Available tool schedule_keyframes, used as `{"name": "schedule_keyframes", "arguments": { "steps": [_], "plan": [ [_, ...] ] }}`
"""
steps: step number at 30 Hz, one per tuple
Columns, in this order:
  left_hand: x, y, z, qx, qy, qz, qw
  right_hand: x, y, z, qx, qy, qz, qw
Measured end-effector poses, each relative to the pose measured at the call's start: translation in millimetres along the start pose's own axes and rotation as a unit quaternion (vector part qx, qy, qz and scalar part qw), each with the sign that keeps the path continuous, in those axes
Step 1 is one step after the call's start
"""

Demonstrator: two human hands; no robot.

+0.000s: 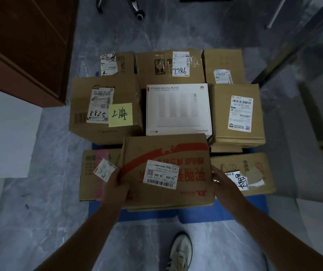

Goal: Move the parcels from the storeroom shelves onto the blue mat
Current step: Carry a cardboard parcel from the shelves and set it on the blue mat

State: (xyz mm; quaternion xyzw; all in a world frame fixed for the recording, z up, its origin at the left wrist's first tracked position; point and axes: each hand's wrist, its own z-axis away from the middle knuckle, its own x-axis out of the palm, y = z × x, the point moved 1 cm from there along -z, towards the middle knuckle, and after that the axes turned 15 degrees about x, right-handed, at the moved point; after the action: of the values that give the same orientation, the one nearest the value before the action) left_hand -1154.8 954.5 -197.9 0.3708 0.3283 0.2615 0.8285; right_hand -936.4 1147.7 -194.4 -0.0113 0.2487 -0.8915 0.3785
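Parcels cover most of the blue mat [225,212] on the grey floor, and one more is going down at the front. The person holds the red-striped parcel [166,151] by its two sides. The left hand [115,184] grips the left edge, with the thumb on top and the fingers tucked round the side. The right hand [223,180] grips the right edge, with its thumb near the top.

This parcel is in the gap between a low box with a pink patch [91,173] on the left and a low box with a torn label [254,167] on the right. Just behind it are the white box [177,108] and the box with the yellow note [105,118]. I cannot tell if its bottom is on the mat yet or a little above it.

To do this bit well, I think the person should bring it down flat, both sides together, so no corner hits first. The gap looks tight, so the fingers should slide up and out before the low boxes pinch them. A small pull toward the shoe [181,251] may stop it bumping the white box. It should not come so far that it hangs off the front of the mat.
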Motion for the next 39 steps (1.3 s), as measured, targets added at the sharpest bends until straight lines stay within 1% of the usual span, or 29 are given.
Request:
{"name": "schedule_keyframes", "arguments": {
  "steps": [4, 6, 8, 11, 13, 15, 17, 18, 20, 22, 25, 27, 31, 35, 37, 39],
  "plan": [
    [-12.6, 35.9, 33.2, 0.040, 0.015, 0.043, 0.998, -1.8, -10.1, 36.2, 0.010, 0.026, 0.049, 0.998],
    [-21.2, 66.2, 51.2, 0.059, -0.001, 0.044, 0.997, -3.2, -27.7, 64.2, 0.017, 0.004, 0.106, 0.994],
    [-30.6, 105.9, 71.9, 0.093, -0.038, 0.024, 0.995, -3.4, -56.3, 100.8, 0.009, -0.012, 0.131, 0.991],
    [-53.1, 181.6, 105.0, 0.156, -0.085, 0.011, 0.984, -8.6, -119.2, 168.6, -0.063, -0.022, 0.146, 0.987],
    [-73.5, 239.6, 131.6, 0.203, -0.095, -0.013, 0.974, -15.2, -156.1, 218.4, -0.110, -0.017, 0.153, 0.982],
    [-95.1, 298.7, 158.9, 0.268, -0.087, -0.034, 0.959, -21.8, -193.9, 273.3, -0.165, 0.002, 0.177, 0.970],
    [-117.4, 353.3, 187.4, 0.324, -0.051, -0.066, 0.942, -29.1, -229.7, 332.8, -0.211, 0.018, 0.187, 0.959],
    [-126.3, 377.3, 204.1, 0.344, -0.041, -0.088, 0.934, -32.3, -245.1, 360.1, -0.230, 0.026, 0.193, 0.954],
    [-143.2, 421.6, 232.6, 0.370, -0.053, -0.113, 0.921, -34.9, -273.7, 409.7, -0.264, 0.044, 0.211, 0.940],
    [-158.6, 466.9, 255.3, 0.413, -0.068, -0.121, 0.900, -35.2, -299.2, 448.5, -0.287, 0.062, 0.225, 0.929],
    [-176.3, 527.4, 274.3, 0.479, -0.100, -0.165, 0.856, -34.1, -334.5, 493.8, -0.311, 0.100, 0.267, 0.907],
    [-186.6, 553.5, 280.2, 0.517, -0.112, -0.215, 0.821, -33.6, -353.9, 520.3, -0.329, 0.135, 0.278, 0.893],
    [-204.4, 588.6, 282.8, 0.558, -0.139, -0.257, 0.777, -38.6, -377.0, 568.0, -0.351, 0.210, 0.293, 0.864],
    [-221.2, 605.3, 280.2, 0.595, -0.157, -0.282, 0.735, -42.7, -367.5, 605.8, -0.346, 0.282, 0.273, 0.852],
    [-227.7, 606.9, 282.2, 0.609, -0.176, -0.305, 0.711, -38.8, -350.8, 621.3, -0.341, 0.323, 0.262, 0.843],
    [-229.3, 603.8, 287.7, 0.628, -0.194, -0.326, 0.680, -32.5, -324.3, 631.7, -0.317, 0.357, 0.248, 0.843]
  ]
}}
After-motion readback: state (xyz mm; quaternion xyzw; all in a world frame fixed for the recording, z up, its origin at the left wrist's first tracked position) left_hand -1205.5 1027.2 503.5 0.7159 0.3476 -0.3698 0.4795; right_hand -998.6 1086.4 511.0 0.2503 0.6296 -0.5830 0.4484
